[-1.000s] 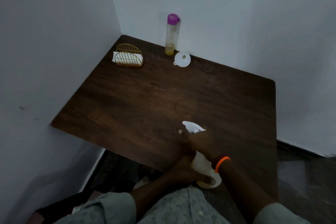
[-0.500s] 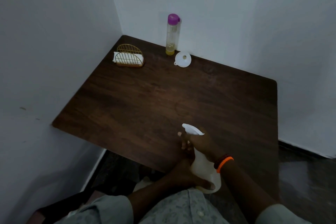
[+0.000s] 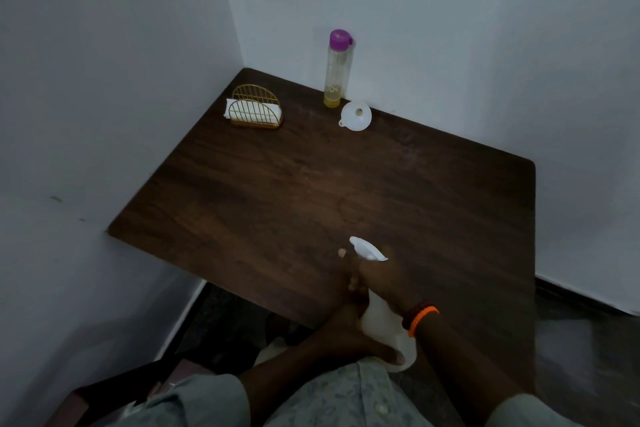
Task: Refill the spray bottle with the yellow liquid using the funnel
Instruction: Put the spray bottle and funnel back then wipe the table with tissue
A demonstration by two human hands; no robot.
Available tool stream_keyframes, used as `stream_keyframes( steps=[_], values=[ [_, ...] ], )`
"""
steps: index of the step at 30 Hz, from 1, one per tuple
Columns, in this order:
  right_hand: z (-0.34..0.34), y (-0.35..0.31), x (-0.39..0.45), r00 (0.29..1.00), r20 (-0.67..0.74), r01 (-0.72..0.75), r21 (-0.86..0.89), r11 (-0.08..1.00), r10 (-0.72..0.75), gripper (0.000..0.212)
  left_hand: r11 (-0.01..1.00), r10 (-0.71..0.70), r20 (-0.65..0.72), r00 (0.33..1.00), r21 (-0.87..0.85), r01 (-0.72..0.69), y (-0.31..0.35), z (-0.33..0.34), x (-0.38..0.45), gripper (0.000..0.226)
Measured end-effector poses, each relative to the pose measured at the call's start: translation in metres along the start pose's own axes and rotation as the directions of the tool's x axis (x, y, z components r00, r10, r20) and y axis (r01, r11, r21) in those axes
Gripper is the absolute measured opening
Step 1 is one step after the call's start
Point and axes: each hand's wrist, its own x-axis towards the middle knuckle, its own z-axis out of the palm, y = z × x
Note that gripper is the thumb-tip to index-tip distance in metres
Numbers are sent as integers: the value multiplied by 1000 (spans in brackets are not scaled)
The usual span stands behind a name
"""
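The white plastic spray bottle (image 3: 384,326) stands at the near edge of the dark wood-grain table (image 3: 311,191); the left hand (image 3: 349,333) grips its rounded body, the right hand (image 3: 381,282) curls round its neck under the trigger head; far behind it, by the wall, stands a slim clear bottle (image 3: 336,69) (purple cap, little yellow liquid at the bottom), a white funnel (image 3: 356,115) just beside, a gold wire napkin holder (image 3: 255,107) further left.

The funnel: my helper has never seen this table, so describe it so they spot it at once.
Look to the far edge of the dark wooden table, by the wall. Right of the tall clear bottle with the purple cap lies the small white plastic funnel, the only round, flat-lying thing there.
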Motion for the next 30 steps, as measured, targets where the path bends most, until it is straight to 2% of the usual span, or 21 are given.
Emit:
stream_keyframes(
  steps=[3, 8, 10, 12, 15, 18, 23, 26, 28, 30],
  values=[
    [2, 0, -4, 998, -67, -19, 16, 1000, 20, 69, 1000, -23, -1, 1000, 13, 23, -3, 0, 3, 100],
    [1, 3, 0, 998, -55, 33, 73, 997, -29, 77, 998, -54, 7, 999, 37, 53, -3, -2, 2, 99],
    [2, 4, -2, 997, -78, 16, 72, 997, -10, 74, 998, -52, 8, 999, 42, 52, -3, -1, 3, 95],
    [4, 1, -6, 994, -105, 9, 42, 999, -4, 63, 997, -59, -11, 998, 39, 59, -3, -1, 2, 103],
    [6, -1, -5, 995, -91, 39, 92, 995, -31, 59, 997, -63, -6, 998, 53, 63, -3, -3, 3, 100],
    [6, 0, -1, 997, -54, 57, 68, 996, -53, 72, 995, -83, -5, 997, 52, 83, -3, -4, 1, 105],
    [5, 4, -3, 999, -42, -6, 50, 999, 8, 99, 993, -94, 16, 995, 79, 93, -4, -1, 1, 101],
    [3, 3, -8, 998, 41, 58, -12, 998, -58, 77, 993, -68, 18, 998, 97, 66, -6, -2, 0, 89],
    [2, -4, -16, 989, 117, 102, -67, 992, -94, 58, 993, -44, 14, 999, 114, 42, -4, -1, -3, 96],
    [3, -5, -20, 982, 146, 127, -71, 989, -116, 51, 993, -10, -4, 1000, 117, 10, -4, 0, -4, 107]
  ],
)
